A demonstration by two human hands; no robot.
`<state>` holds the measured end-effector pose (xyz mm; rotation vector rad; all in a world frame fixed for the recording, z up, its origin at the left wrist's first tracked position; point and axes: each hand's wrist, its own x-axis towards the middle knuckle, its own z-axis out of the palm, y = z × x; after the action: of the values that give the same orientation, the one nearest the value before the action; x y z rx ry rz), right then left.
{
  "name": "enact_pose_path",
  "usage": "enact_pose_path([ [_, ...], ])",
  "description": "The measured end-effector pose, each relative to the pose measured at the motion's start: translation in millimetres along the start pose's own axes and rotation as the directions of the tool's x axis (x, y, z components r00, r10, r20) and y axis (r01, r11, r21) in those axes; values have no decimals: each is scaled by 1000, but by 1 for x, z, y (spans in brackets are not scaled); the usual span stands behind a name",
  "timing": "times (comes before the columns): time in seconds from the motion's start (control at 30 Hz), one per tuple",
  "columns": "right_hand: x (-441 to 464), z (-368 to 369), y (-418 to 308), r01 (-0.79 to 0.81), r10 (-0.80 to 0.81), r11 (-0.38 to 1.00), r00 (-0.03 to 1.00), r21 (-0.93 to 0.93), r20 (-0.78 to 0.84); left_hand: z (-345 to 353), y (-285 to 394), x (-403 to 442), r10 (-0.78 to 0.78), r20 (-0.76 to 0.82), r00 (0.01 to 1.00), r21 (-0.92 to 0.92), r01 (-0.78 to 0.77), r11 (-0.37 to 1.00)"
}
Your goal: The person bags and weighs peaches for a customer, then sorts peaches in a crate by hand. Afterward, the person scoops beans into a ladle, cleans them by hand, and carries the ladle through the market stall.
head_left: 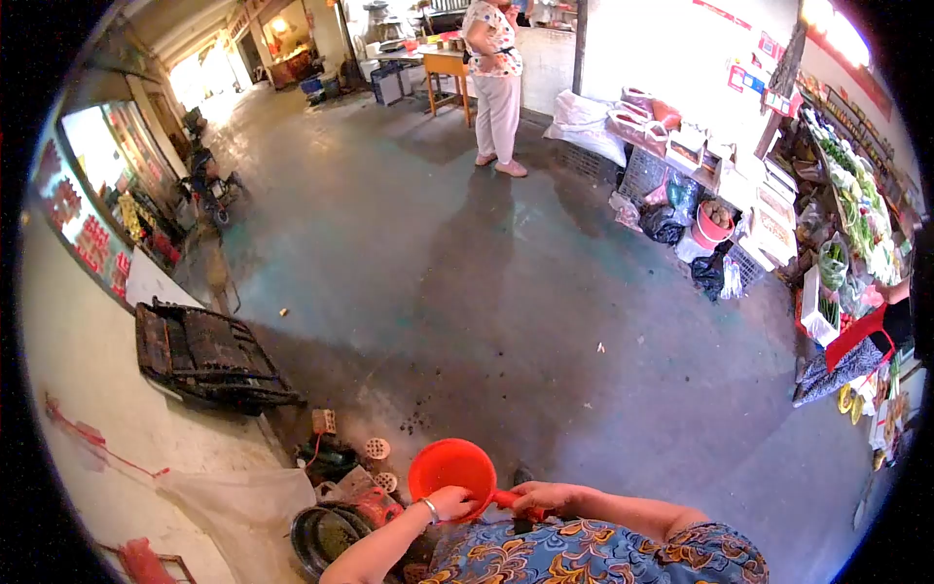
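Observation:
A red plastic dipper point(451, 463) with a round bowl and a short handle is held at the bottom middle, in front of my body. My right hand point(545, 497) is wrapped round its handle. My left hand point(451, 503), with a bracelet at the wrist, reaches over the near rim, its fingers bent together inside the bowl. What those fingers hold, if anything, is hidden. Left of the dipper, on the floor, stands a dark round basin point(326, 533). Beside it are perforated round briquettes point(377, 449) and a red item point(377, 506) that I cannot make out.
A dark folded slatted frame point(209, 355) leans on the left wall. Further off, a person point(494, 83) stands near a wooden table point(446, 64). Sacks point(587, 127), a pink bucket point(713, 224) and vegetable stalls point(856, 185) line the right. Another person's red-edged clothing point(856, 339) shows there.

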<state>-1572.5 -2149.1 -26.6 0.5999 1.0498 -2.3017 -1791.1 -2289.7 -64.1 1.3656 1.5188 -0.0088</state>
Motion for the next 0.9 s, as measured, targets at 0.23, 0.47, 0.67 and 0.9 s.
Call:
enact_pose_path([
  [0.23, 13, 5, 1, -43, 43, 999, 999, -13, 6, 5, -23, -4, 99, -43, 994, -391, -108, 914],
  [0.47, 22, 12, 4, -2, 2, 999, 1000, 42, -14, 0, -32, -14, 170, -76, 982, -496, -186, 848],
  [0.67, 21, 26, -8, -24, 24, 999, 1000, -30, 0, -4, -40, -26, 137, 49, 989, -623, -77, 779],
  [0.9, 25, 39, -19, -44, 34, 991, 996, -128, -82, -1, -48, -33, 114, -25, 993, -765, -93, 637],
])
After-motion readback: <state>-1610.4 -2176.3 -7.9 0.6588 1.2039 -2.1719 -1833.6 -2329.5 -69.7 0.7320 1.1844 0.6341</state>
